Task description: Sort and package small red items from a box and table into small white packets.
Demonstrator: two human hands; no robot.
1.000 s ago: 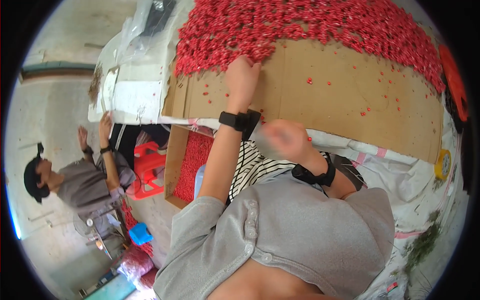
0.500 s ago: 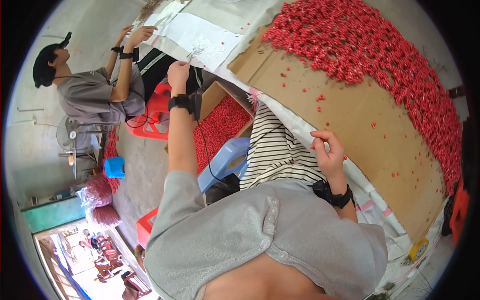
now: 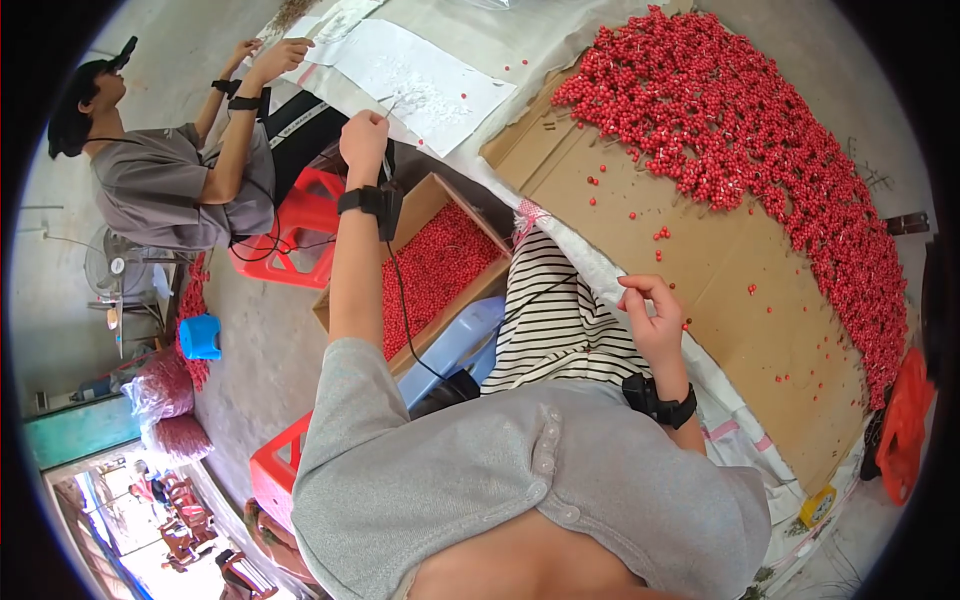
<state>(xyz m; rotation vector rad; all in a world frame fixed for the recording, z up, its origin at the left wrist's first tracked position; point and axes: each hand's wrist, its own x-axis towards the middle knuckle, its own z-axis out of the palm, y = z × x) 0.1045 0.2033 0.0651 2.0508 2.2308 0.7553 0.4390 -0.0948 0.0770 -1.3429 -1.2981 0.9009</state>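
Note:
Above the near edge of the white paper sheet (image 3: 375,50), my left hand (image 3: 364,142) is closed in a pinch on a few thin stems (image 3: 392,102). Small white bits (image 3: 425,100) lie on the sheet beyond them. My right hand (image 3: 655,325) hangs over the near edge of the cardboard (image 3: 720,290), thumb and fingers pinched together. A reddish speck shows at its fingertips, too small to name. Many red berry sprigs (image 3: 720,140) are heaped along the far side of the cardboard, and loose red berries (image 3: 662,233) are scattered nearer to me.
Below the table, a cardboard box (image 3: 440,195) holds many red berries, beside a blue plastic stool (image 3: 455,340). A co-worker (image 3: 170,180) is at the left near a red stool (image 3: 300,235). Yellow tape (image 3: 818,507) and a red bag (image 3: 905,430) are at right.
The view has shifted slightly. Both my hands keep nearly the same places and stay pinched. The co-worker's hands remain raised over the table.

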